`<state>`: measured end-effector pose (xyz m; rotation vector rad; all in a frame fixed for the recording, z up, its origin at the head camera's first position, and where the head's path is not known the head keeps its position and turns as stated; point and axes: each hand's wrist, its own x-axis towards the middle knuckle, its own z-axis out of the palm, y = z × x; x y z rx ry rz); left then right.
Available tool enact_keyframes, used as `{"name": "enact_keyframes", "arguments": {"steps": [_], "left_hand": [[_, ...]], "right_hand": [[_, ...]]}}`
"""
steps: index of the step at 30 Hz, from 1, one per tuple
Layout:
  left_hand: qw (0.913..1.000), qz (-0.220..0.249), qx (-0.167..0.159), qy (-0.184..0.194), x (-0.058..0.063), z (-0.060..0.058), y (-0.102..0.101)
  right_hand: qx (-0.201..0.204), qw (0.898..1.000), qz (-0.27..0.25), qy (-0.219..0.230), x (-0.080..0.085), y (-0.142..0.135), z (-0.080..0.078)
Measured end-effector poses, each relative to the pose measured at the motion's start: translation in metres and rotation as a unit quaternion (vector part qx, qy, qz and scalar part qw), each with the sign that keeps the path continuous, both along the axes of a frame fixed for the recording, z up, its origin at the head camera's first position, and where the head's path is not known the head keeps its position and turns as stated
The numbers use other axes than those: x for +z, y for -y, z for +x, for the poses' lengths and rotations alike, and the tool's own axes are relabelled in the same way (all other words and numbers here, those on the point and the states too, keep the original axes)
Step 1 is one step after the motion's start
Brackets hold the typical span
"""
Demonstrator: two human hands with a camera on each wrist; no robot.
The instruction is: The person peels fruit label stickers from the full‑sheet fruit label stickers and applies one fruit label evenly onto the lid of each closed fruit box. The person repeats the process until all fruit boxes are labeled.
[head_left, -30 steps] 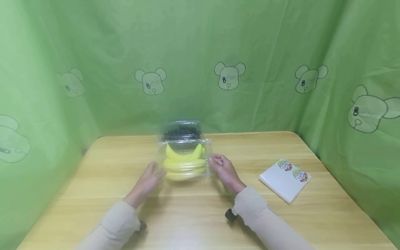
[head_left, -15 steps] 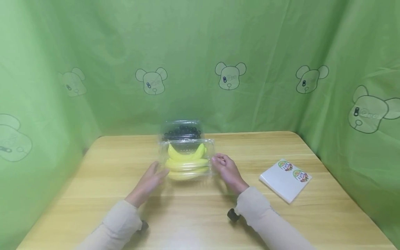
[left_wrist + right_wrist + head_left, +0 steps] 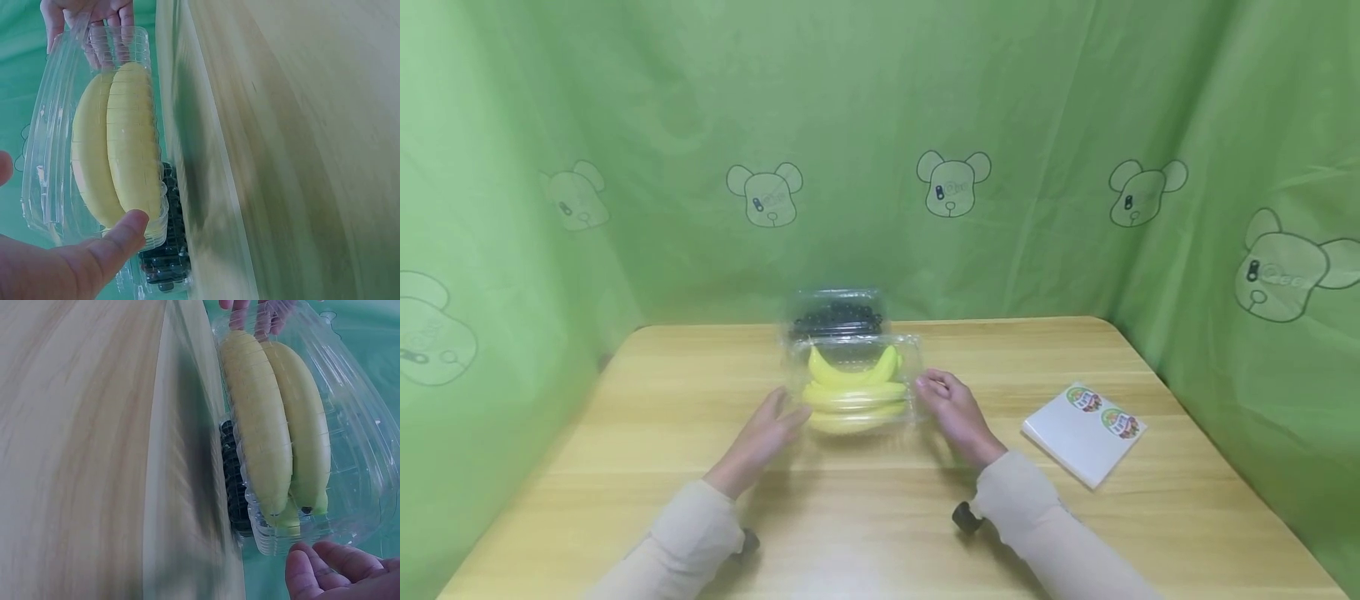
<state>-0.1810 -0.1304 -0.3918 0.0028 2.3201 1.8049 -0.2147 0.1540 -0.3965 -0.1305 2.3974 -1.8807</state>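
Green cartoon-print curtain point(image 3: 865, 83); wood-grain table point(image 3: 662, 400). Banana clamshell point(image 3: 912, 360): in front of dark-fruit clamshell point(image 3: 838, 297), held endwise between left hand point(image 3: 760, 437) and right hand point(image 3: 957, 415), fingers loosely extended. Probably light, springy, slick; best cradled low.

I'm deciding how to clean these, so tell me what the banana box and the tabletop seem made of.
The banana box looks like glossy clear plastic: the bananas show through, and its ribbed walls catch highlights. The tabletop has a smooth, slightly shiny finish with streaky grain; it could be wood or printed laminate.
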Motion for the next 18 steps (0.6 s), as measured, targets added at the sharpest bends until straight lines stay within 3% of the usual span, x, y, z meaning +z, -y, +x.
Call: {"name": "enact_keyframes", "arguments": {"steps": [18], "left_hand": [[0.9999,0.003,-0.009,-0.007,0.0026,0.0036,-0.0076]], "right_hand": [[-0.001,1.0,-0.017,0.008,0.0041,-0.0107,0.0049]]}}
